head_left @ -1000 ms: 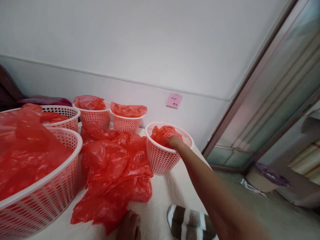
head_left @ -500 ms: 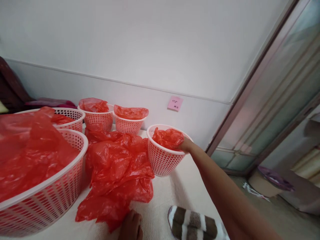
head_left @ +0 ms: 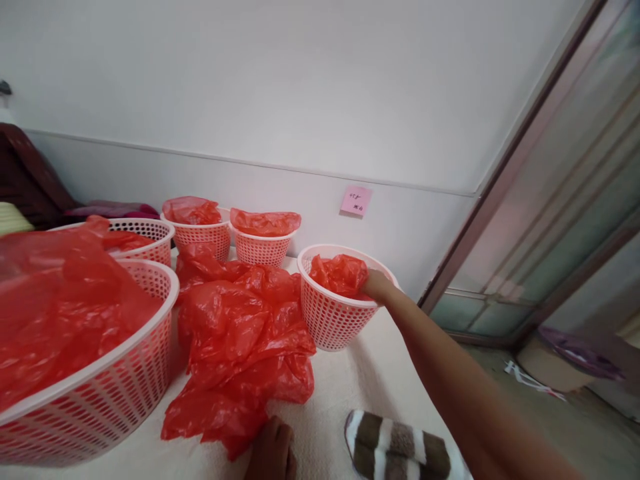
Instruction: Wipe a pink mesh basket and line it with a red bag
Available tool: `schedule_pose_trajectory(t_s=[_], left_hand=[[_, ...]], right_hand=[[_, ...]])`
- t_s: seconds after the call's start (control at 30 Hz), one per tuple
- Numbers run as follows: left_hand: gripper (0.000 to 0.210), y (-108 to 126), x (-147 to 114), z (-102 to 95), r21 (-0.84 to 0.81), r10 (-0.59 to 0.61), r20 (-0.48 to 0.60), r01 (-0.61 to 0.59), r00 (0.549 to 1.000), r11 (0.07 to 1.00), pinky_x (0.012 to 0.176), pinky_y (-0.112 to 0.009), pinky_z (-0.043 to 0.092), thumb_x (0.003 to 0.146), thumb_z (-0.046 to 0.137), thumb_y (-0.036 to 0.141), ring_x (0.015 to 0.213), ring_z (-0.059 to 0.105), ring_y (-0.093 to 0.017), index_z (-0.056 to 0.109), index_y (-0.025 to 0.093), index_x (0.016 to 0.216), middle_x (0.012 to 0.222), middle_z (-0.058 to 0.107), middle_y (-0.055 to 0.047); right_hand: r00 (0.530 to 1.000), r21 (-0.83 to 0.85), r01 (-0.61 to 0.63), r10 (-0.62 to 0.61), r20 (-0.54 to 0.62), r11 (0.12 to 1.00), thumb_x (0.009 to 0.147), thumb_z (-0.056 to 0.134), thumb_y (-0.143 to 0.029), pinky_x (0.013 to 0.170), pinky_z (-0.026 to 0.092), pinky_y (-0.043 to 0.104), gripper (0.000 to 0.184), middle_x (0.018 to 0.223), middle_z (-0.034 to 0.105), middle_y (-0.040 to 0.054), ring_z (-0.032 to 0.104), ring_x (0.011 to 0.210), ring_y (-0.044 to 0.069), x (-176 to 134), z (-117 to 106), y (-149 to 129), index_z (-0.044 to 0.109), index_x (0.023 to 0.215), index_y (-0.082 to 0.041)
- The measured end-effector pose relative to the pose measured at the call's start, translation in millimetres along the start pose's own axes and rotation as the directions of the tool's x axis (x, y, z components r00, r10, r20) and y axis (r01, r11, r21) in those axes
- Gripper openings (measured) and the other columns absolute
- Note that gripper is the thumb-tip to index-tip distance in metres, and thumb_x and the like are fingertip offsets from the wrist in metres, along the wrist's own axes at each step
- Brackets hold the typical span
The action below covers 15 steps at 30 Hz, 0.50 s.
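My right hand [head_left: 376, 287] reaches over the rim into a small pink perforated basket [head_left: 334, 320]. It is closed on a crumpled red plastic bag [head_left: 337, 273] inside, which hides its fingertips. At the bottom edge, my left hand [head_left: 275, 450] rests on the white cloth with its fingers curled in and nothing seen in them. Just beyond it a heap of thin red plastic bags [head_left: 245, 340] spreads across the cloth, its near edge close to the knuckles.
A large pink basket [head_left: 125, 360] full of red plastic stands at the left. Along the wall are more baskets with red bags, such as this one [head_left: 265, 248]. A striped towel [head_left: 400, 443] lies at the front right. A pink note [head_left: 355, 201] is on the wall.
The view has shifted slightly, so everything sits a little further right. My right hand stays at the bag in the basket, and my left hand rests as before.
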<state>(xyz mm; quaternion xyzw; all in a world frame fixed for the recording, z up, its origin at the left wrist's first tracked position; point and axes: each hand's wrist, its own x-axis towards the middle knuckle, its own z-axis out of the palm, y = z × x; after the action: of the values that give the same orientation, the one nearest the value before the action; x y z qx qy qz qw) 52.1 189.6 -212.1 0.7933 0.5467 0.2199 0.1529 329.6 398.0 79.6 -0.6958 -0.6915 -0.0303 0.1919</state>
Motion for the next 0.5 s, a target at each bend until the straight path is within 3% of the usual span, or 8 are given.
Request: schedule_pose_trajectory(t_s=[0.1, 0.2, 0.27, 0.4, 0.5], left_hand=[[0.03, 2.4, 0.2, -1.9, -0.005, -0.004, 0.006, 0.004, 1.0, 1.0, 0.083, -0.031, 0.043, 0.072, 0.04, 0.0, 0.088, 0.057, -0.02, 0.058, 0.019, 0.087, 0.093, 0.06, -0.007], [0.028, 3.5, 1.2, -3.7, -0.009, -0.006, 0.016, 0.007, 1.0, 1.0, 0.083, -0.031, 0.043, 0.07, 0.042, 0.0, 0.088, 0.057, -0.02, 0.058, 0.018, 0.085, 0.092, 0.06, -0.007], [0.027, 3.8, 1.8, -4.5, -0.009, -0.009, 0.021, 0.01, 1.0, 1.0, 0.083, -0.032, 0.043, 0.07, 0.043, 0.001, 0.088, 0.056, -0.021, 0.059, 0.018, 0.085, 0.092, 0.06, -0.007], [0.028, 5.1, 1.4, -4.6, -0.008, -0.017, 0.025, 0.017, 1.0, 1.0, 0.085, -0.033, 0.042, 0.071, 0.042, 0.002, 0.091, 0.057, -0.022, 0.06, 0.017, 0.086, 0.095, 0.061, -0.008], [0.029, 6.2, 0.5, -4.3, -0.007, -0.023, 0.021, 0.023, 1.0, 1.0, 0.086, -0.033, 0.043, 0.074, 0.041, 0.002, 0.092, 0.057, -0.021, 0.06, 0.019, 0.088, 0.097, 0.061, -0.008]], right_hand=[[0.999, -0.042, -0.038, 0.037, -0.024, 0.998, 0.085, 0.061, -0.023, 0.068, 0.047, 0.029, 0.008, 0.083, 0.07, 0.0045, 0.065, 0.078, 0.018, -16.7, -14.8, -2.6, 0.066, 0.085, -0.017], [0.984, -0.067, -0.092, 0.081, -0.161, 0.993, 0.09, 0.045, -0.021, 0.072, 0.043, 0.03, 0.021, 0.101, 0.07, 0.0101, 0.065, 0.092, 0.022, -47.0, -32.5, -10.0, 0.064, 0.098, -0.017], [0.976, -0.074, -0.109, 0.093, -0.198, 0.991, 0.093, 0.04, -0.026, 0.071, 0.041, 0.031, 0.026, 0.103, 0.07, 0.0104, 0.065, 0.091, 0.023, -71.9, -40.0, -14.0, 0.061, 0.105, -0.019], [0.998, -0.083, -0.041, 0.037, -0.045, 0.996, 0.089, 0.05, -0.04, 0.06, 0.037, 0.028, 0.032, 0.079, 0.07, 0.0041, 0.065, 0.071, 0.022, -113.7, -35.1, -11.2, 0.06, 0.115, -0.025], [1.0, -0.015, 0.017, -0.017, 0.001, 1.0, 0.083, 0.057, -0.039, 0.062, 0.038, 0.029, 0.046, 0.079, 0.068, 0.0049, 0.065, 0.073, 0.024, -123.8, -19.0, -3.3, 0.054, 0.126, -0.024]])
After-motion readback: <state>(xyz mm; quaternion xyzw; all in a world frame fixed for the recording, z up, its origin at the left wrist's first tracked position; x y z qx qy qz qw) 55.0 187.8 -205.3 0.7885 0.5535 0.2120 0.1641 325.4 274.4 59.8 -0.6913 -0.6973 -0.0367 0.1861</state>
